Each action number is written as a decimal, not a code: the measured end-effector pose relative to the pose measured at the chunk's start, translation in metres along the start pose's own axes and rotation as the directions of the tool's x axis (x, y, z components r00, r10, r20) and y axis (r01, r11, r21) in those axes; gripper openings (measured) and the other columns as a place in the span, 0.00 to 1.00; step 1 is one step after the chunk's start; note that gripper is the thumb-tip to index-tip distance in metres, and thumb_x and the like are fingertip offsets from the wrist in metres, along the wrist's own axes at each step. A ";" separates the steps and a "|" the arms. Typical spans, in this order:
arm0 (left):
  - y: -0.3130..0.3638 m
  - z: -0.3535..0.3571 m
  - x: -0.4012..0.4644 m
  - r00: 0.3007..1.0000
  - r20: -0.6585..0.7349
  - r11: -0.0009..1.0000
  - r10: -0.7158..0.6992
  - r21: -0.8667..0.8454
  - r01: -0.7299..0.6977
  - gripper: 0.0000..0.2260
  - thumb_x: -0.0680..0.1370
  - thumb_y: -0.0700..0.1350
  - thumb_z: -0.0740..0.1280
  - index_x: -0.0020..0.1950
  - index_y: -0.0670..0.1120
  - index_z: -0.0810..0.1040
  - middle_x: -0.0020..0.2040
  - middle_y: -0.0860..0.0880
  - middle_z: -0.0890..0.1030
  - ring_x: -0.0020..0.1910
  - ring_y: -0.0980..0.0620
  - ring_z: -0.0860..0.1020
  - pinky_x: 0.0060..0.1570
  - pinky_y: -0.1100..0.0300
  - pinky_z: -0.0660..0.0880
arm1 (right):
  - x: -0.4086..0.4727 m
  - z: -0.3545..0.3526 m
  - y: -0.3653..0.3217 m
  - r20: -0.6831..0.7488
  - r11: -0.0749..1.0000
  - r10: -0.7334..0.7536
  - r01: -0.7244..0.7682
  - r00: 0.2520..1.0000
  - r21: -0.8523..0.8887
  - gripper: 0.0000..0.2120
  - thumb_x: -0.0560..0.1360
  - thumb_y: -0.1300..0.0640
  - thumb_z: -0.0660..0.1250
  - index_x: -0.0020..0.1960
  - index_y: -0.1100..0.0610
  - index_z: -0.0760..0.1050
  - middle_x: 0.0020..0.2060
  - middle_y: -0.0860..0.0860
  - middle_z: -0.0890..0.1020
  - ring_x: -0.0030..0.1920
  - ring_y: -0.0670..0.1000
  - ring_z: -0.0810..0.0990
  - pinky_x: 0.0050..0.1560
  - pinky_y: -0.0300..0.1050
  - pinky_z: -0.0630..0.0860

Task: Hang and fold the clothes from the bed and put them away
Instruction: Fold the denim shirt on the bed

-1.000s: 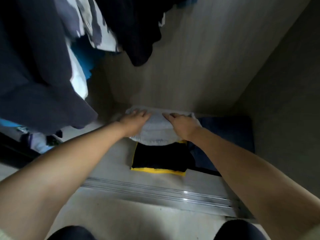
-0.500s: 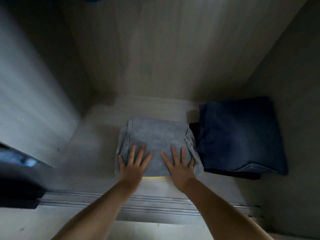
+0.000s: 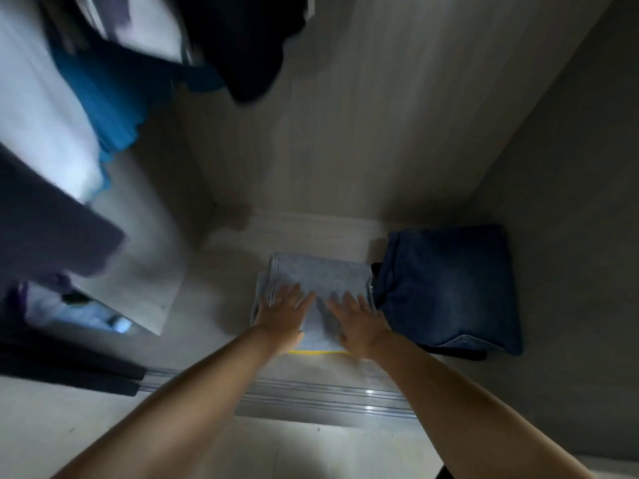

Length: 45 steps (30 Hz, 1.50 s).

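Note:
A folded light grey-blue denim garment (image 3: 321,274) lies on the wardrobe floor (image 3: 311,233), on top of a folded piece whose yellow edge (image 3: 320,352) shows at the front. My left hand (image 3: 285,311) lies flat on its left half with fingers spread and straight. My right hand (image 3: 358,319) lies flat on its right half the same way. A folded dark blue pair of jeans (image 3: 449,288) sits right beside the stack, against the right wall.
Hanging clothes fill the upper left: a dark garment (image 3: 249,43), a blue one (image 3: 110,95), a white one (image 3: 38,133) and a dark grey one (image 3: 45,226). A metal sliding-door track (image 3: 311,392) runs along the wardrobe's front edge. Walls close in behind and right.
The view has pulled back and up, so the hanging clothes show again at upper left. Both hands stay flat on the light denim, slightly blurred.

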<state>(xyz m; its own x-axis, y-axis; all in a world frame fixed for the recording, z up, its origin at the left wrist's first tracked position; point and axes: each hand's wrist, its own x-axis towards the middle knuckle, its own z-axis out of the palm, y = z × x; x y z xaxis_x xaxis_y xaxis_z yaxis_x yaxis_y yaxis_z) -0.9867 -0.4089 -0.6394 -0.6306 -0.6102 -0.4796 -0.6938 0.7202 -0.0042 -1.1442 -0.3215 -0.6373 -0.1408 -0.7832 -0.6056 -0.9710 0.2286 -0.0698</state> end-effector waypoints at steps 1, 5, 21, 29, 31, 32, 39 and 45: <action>0.005 -0.025 -0.012 1.000 -0.008 1.000 0.015 0.011 -0.015 0.36 0.79 0.51 0.62 0.78 0.53 0.42 0.79 0.47 0.45 0.78 0.45 0.46 0.73 0.38 0.49 | -0.017 -0.021 -0.002 0.008 1.000 0.003 -0.003 1.000 0.024 0.35 0.81 0.51 0.57 0.78 0.46 0.37 0.78 0.52 0.40 0.77 0.59 0.42 0.72 0.64 0.53; 0.027 -0.116 -0.056 0.993 -0.062 0.995 0.096 0.043 -0.093 0.34 0.78 0.50 0.64 0.78 0.53 0.48 0.78 0.48 0.54 0.76 0.48 0.54 0.71 0.41 0.54 | -0.077 -0.099 -0.002 0.006 0.998 0.016 -0.016 1.000 0.054 0.34 0.81 0.49 0.56 0.78 0.45 0.38 0.78 0.53 0.43 0.77 0.59 0.45 0.71 0.65 0.58; 0.079 -0.434 -0.228 0.949 -0.275 0.980 0.151 -0.087 -0.181 0.14 0.79 0.46 0.59 0.64 0.45 0.68 0.57 0.42 0.78 0.53 0.41 0.78 0.42 0.54 0.71 | -0.329 -0.370 0.009 -0.260 0.991 0.127 -0.111 0.957 0.077 0.16 0.81 0.51 0.54 0.63 0.57 0.72 0.58 0.56 0.79 0.57 0.57 0.78 0.48 0.47 0.73; 0.107 -0.488 -0.272 0.919 -0.332 0.973 0.211 -0.022 -0.231 0.11 0.81 0.50 0.59 0.59 0.46 0.74 0.54 0.44 0.79 0.49 0.43 0.78 0.40 0.57 0.71 | -0.409 -0.390 0.013 -0.383 0.961 0.273 -0.235 0.882 0.145 0.14 0.80 0.53 0.55 0.58 0.57 0.77 0.55 0.56 0.80 0.54 0.58 0.79 0.44 0.45 0.71; 0.115 -0.493 -0.283 0.904 -0.341 0.962 0.260 0.009 -0.273 0.11 0.81 0.50 0.59 0.58 0.46 0.73 0.52 0.44 0.79 0.47 0.44 0.78 0.37 0.57 0.69 | -0.430 -0.383 0.012 -0.415 0.946 0.322 -0.266 0.851 0.188 0.14 0.80 0.53 0.55 0.57 0.56 0.77 0.53 0.56 0.81 0.52 0.59 0.79 0.42 0.44 0.71; 0.121 -0.495 -0.289 0.894 -0.344 0.953 0.288 0.017 -0.301 0.10 0.81 0.50 0.59 0.58 0.47 0.73 0.52 0.45 0.79 0.47 0.44 0.78 0.37 0.57 0.69 | -0.442 -0.378 0.012 -0.433 0.933 0.357 -0.289 0.827 0.216 0.14 0.80 0.53 0.55 0.56 0.56 0.77 0.52 0.56 0.81 0.51 0.59 0.80 0.41 0.44 0.71; 0.178 -0.495 -0.330 0.783 -0.340 0.851 0.521 0.133 -0.508 0.11 0.81 0.50 0.58 0.60 0.49 0.73 0.52 0.47 0.80 0.48 0.46 0.77 0.40 0.57 0.71 | -0.539 -0.319 0.016 -0.490 0.800 0.600 -0.470 0.632 0.374 0.14 0.79 0.52 0.54 0.51 0.55 0.77 0.49 0.56 0.82 0.48 0.60 0.81 0.38 0.44 0.68; 0.276 -0.481 -0.378 0.627 -0.256 0.677 0.736 0.253 -0.691 0.12 0.80 0.51 0.58 0.61 0.50 0.73 0.57 0.46 0.79 0.55 0.43 0.77 0.46 0.55 0.69 | -0.644 -0.258 0.032 -0.360 0.596 0.803 -0.628 0.474 0.500 0.14 0.78 0.51 0.57 0.53 0.53 0.79 0.51 0.54 0.82 0.51 0.60 0.81 0.43 0.45 0.72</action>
<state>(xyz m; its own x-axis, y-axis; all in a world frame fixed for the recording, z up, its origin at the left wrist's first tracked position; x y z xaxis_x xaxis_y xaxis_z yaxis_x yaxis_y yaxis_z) -1.1073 -0.1380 -0.0373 -0.9949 0.0627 -0.0787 0.0542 0.9928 0.1069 -1.1341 0.0408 -0.0446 -0.9162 -0.3965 -0.0577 -0.3934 0.9175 -0.0574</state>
